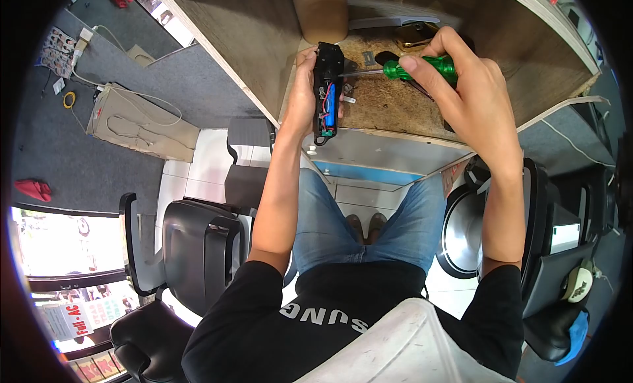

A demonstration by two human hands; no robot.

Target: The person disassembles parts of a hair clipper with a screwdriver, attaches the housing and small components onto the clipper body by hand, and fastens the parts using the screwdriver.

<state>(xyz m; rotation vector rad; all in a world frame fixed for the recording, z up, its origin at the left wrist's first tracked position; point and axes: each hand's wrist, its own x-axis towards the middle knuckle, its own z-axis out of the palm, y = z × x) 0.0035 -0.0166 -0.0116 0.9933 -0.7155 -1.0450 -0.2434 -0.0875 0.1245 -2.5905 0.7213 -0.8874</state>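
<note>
My left hand (302,96) grips an opened black hair clipper (327,60), held upright above the shelf. Inside its lower half a blue battery (328,109) shows, with red and black wires beside it. In my right hand (480,93) is a screwdriver (399,69) with a green handle, its fingers wrapped round the grip. The shaft points left, and its tip meets the clipper's edge or lies just in front of it; I cannot tell which. Small dark parts (369,57) lie on the worn wooden shelf (392,106) behind.
Wooden side walls (247,43) enclose the shelf on both sides. A brown cylinder (320,13) and a long pale knife-like tool (395,22) are at the back. Below the shelf is a grey drawer front (376,152). Black salon chairs (198,241) stand to the left and right.
</note>
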